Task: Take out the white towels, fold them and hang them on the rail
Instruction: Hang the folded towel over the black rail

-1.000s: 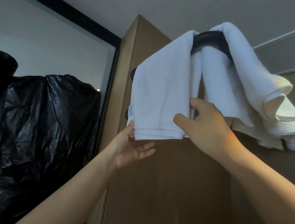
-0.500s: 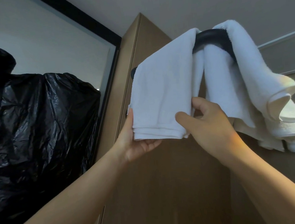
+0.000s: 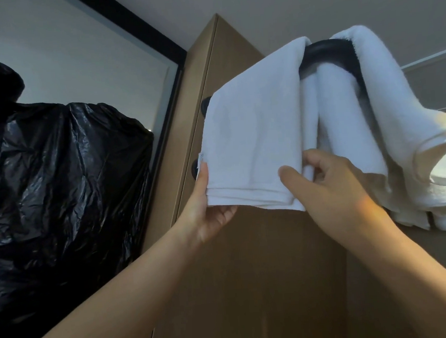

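Two hands hold the folded towel [image 3: 254, 139] on the black rail [image 3: 322, 51] at 1 o'clock. The left hand [image 3: 209, 218] curls its fingers under the bottom edge at 7 o'clock, and the right hand [image 3: 333, 189] pinches the 5 o'clock corner. A black bag [image 3: 58, 195] crowds 9 o'clock.

A folded white towel [image 3: 256, 129] is hanging over the dark rail [image 3: 324, 51]; the left hand [image 3: 209, 212] is gripping its lower left corner, the right hand [image 3: 332, 187] pinching its right edge.

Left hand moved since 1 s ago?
Yes: the left hand rose slightly toward the black knob and now grips the lower corner of the folded towel.
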### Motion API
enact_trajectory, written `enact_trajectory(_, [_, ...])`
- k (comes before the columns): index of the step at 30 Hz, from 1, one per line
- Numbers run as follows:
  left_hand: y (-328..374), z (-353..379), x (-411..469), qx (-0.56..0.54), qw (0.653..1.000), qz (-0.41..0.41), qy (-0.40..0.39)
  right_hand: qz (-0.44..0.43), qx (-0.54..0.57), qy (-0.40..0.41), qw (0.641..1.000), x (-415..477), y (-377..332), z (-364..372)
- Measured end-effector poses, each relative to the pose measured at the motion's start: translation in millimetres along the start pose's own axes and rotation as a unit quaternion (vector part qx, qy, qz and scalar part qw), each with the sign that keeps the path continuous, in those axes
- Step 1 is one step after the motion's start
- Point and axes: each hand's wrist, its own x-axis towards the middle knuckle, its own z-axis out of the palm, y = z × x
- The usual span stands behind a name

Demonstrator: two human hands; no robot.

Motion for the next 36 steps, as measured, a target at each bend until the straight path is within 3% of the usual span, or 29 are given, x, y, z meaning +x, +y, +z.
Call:
enact_trajectory(7, [0.7,-10.5,-7.1,0.070,0.997,0.003,-0.032,-0.004,0.000,-0.007,1.000,2.8,-12.2,4.8])
enact_trajectory(12, [-3.4,-6.3,-6.9,0.090,0.996,0.014,0.021,-0.020,-0.036,0.028,0.999,-0.6,-12.4,4.3])
enact_trajectory(19, [-4.2,2.5,-8.1,-0.087,0.996,-0.022,-0.024,0.004,-0.007,0.006,1.000,-7.3,-7.4,10.9])
enact_trajectory(24, [3.8,6.9,-2.6,-0.064,0.997,-0.028,-0.020,0.002,-0.011,0.026,1.000,-11.2,0.7,8.3])
enact_trajectory(31, [-15.0,6.3,1.8,-0.021,0.997,0.051,0.059,0.020,0.069,0.097,0.993,-19.7,1.4,19.1])
enact_trajectory(36, [-12.5,2.0,1.7,-0.031,0.998,0.026,0.049,0.060,0.143,0.127,0.980,-22.1,5.0,21.4])
